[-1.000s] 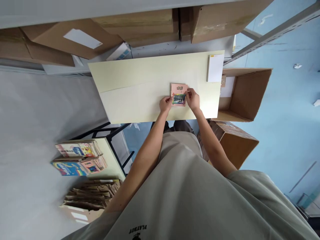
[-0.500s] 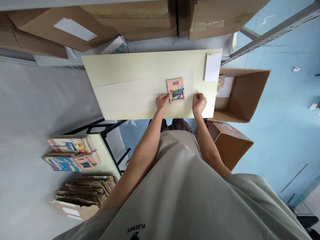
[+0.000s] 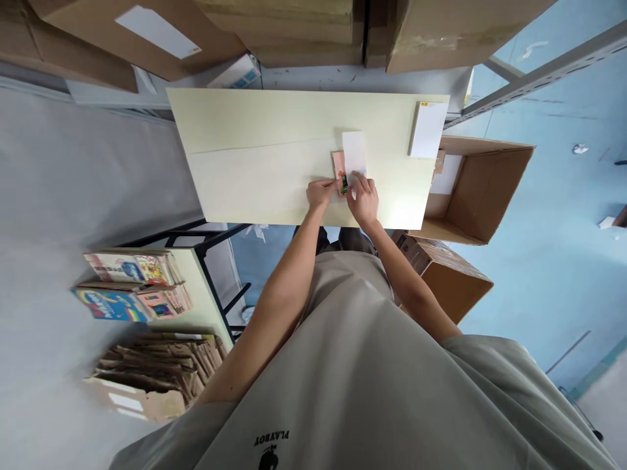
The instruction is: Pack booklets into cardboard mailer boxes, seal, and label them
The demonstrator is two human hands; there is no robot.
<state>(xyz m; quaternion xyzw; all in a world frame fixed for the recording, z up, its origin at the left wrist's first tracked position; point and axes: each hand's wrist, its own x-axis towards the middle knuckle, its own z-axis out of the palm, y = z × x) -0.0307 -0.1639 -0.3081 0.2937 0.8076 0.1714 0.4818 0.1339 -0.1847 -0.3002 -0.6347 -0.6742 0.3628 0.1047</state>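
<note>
- Left hand (image 3: 321, 193) resting at the left edge of the pink card (image 3: 337, 163), fingers curled together and pressing on that edge near the front of the pale yellow surface (image 3: 255, 163).
- Right hand (image 3: 363, 196) just beside it on the right, fingers pinched on the near end of a white sheet (image 3: 354, 151) and holding it over the card.
- Pink card lying flat on the surface, right of centre, mostly covered by the white sheet; only a strip of pink and a bit of its coloured picture showing at the left.
- White pad (image 3: 428, 128) lying flat at the far right corner of the surface, well apart from both hands.
- Open cardboard box (image 3: 482, 189) standing on the blue floor just right of the surface, a second brown box (image 3: 448, 277) nearer the body.
- Large cardboard boxes (image 3: 294, 29) stacked along the far side, beyond the surface.
- Low side table (image 3: 206, 287) at the left carrying stacks of colourful booklets (image 3: 132, 287), with a heap of flattened brown cardboard (image 3: 157, 365) below them.
</note>
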